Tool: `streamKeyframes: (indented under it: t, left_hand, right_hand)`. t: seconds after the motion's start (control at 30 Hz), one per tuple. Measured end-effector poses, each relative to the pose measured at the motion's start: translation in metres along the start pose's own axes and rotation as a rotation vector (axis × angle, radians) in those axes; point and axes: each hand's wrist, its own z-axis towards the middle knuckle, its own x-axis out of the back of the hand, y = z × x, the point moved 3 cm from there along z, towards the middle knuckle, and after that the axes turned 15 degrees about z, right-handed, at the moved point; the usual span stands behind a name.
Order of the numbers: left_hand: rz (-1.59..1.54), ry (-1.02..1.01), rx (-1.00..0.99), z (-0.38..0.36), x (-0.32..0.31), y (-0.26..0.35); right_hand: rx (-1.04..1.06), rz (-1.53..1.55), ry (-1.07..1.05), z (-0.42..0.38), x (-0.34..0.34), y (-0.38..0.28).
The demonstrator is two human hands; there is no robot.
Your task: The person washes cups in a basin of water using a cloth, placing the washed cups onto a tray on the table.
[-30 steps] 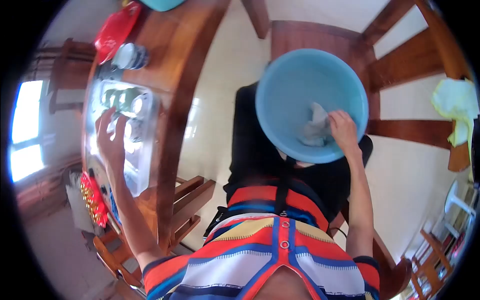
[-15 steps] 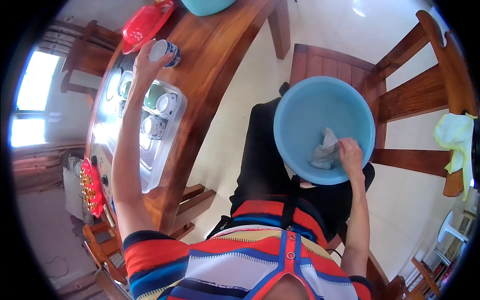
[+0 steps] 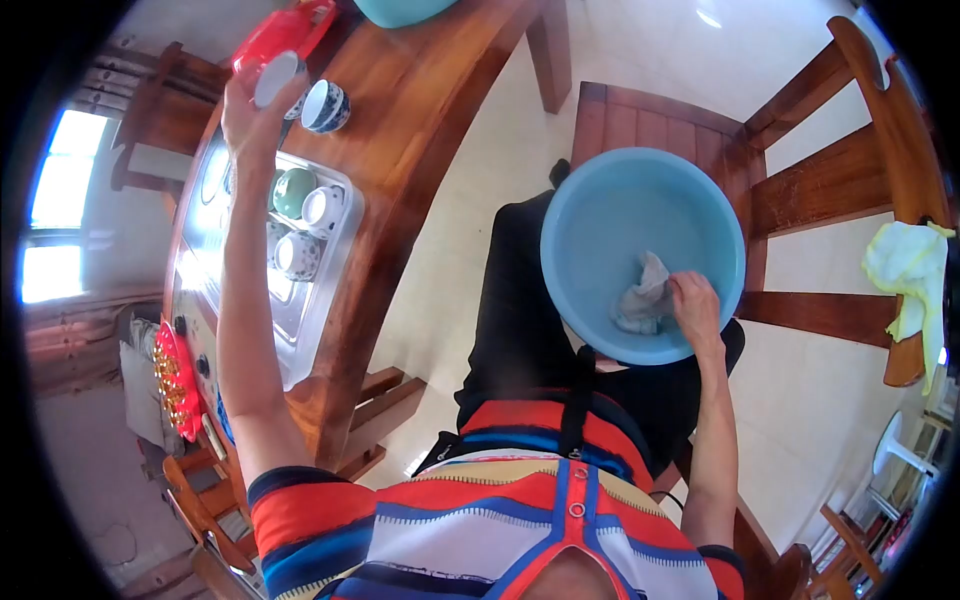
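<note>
My left hand [image 3: 245,112] is over the far part of the wooden table, its fingers round a cup [image 3: 278,80] with a pale inside and a blue-patterned outer wall. Just right of it a blue-and-white patterned cup [image 3: 326,107] lies or leans on the wood, its mouth facing me. My right hand [image 3: 695,305] pinches a wet greyish cloth [image 3: 640,305] inside the light blue basin [image 3: 555,215], which holds water. Below my left hand, a clear plastic tray [image 3: 345,230] holds several cups, among them a green cup [image 3: 294,192]. My left forearm hides part of the tray.
The basin rests on a wooden chair [image 3: 650,125] near my knees. A yellow-white cloth [image 3: 905,262] hangs on the chair's backrest. A red plastic container [image 3: 285,35] and a turquoise container [image 3: 405,8] stand at the table's far end. A red tray [image 3: 175,385] with gold items is at the left.
My left hand has moved left with one patterned cup, away from the other, which now shows separately on the table. My right hand stays at the cloth in the basin.
</note>
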Motion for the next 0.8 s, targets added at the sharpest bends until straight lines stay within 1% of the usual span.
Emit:
streamKeyframes:
  t: [0.03,0.1,0.13,0.2,0.23,0.27,0.3,0.33,0.37,0.4,0.47,0.5,0.53,0.57,0.63,0.67,0.7,0.73,0.77,0.8]
  left_hand:
    - [0.0,-0.002,0.005,-0.002,0.0,0.022]
    - [-0.019,-0.029,-0.305,-0.009,-0.004,0.066]
    - [-0.029,-0.042,-0.294,-0.014,-0.009,0.091]
    - [-0.139,-0.348,-0.252,-0.033,-0.034,0.142]
    - [0.034,-0.353,-0.275,-0.046,-0.047,0.158]
    - [-0.003,-0.476,-0.574,-0.06,-0.08,0.153]
    - [-0.318,-0.579,-0.583,-0.08,-0.109,0.164]
    - [-0.349,-0.667,-0.583,-0.102,-0.133,0.171]
    - [-0.396,-0.773,-0.476,-0.127,-0.153,0.177]
    - [-0.433,-0.849,-0.474,-0.152,-0.181,0.174]
    - [-0.432,-0.982,-0.391,-0.202,-0.222,0.164]
    - [-0.401,-1.015,-0.352,-0.222,-0.232,0.161]
    - [-0.369,-1.045,-0.312,-0.24,-0.238,0.158]
    - [-0.376,-1.055,-0.331,-0.253,-0.242,0.156]
    - [-0.314,-1.117,-0.21,-0.276,-0.252,0.145]
    - [-0.316,-1.123,-0.226,-0.285,-0.257,0.142]
    - [-0.203,-1.091,-0.251,-0.293,-0.265,0.138]
    - [-0.09,-1.054,-0.273,-0.3,-0.271,0.136]
    - [-0.089,-1.052,-0.284,-0.307,-0.276,0.134]
    - [-0.05,-0.978,-0.323,-0.312,-0.279,0.133]
  right_hand:
    - [0.005,-0.004,-0.005,0.001,-0.001,0.0]
    - [0.0,-0.016,-0.014,0.003,-0.001,-0.002]
    - [-0.007,-0.029,-0.019,0.002,0.0,-0.003]
    - [-0.027,-0.026,-0.022,0.0,-0.001,-0.002]
    - [-0.032,-0.009,-0.006,0.001,-0.001,-0.001]
    - [-0.051,-0.024,-0.001,0.0,-0.001,0.0]
    - [-0.046,-0.011,0.009,0.0,-0.001,0.0]
    - [-0.041,0.003,0.022,-0.001,0.0,0.0]
    - [-0.058,-0.008,0.036,-0.001,0.0,0.002]
    - [-0.053,-0.009,0.032,-0.002,0.0,0.004]
    - [-0.064,-0.015,0.045,-0.002,-0.001,0.008]
    - [-0.044,-0.012,0.058,-0.002,-0.002,0.01]
    - [-0.022,-0.011,0.069,-0.002,-0.001,0.009]
    - [-0.036,-0.017,0.085,-0.002,0.0,0.009]
    - [-0.087,0.042,0.071,0.001,0.0,0.007]
    - [-0.127,0.064,0.079,0.003,-0.004,0.012]
    - [-0.133,0.062,0.093,0.007,-0.006,0.01]
    - [-0.195,0.017,0.093,0.013,-0.009,0.006]
    - [-0.255,-0.026,0.093,0.019,-0.013,0.002]
    - [-0.254,-0.026,0.101,0.024,-0.021,-0.001]
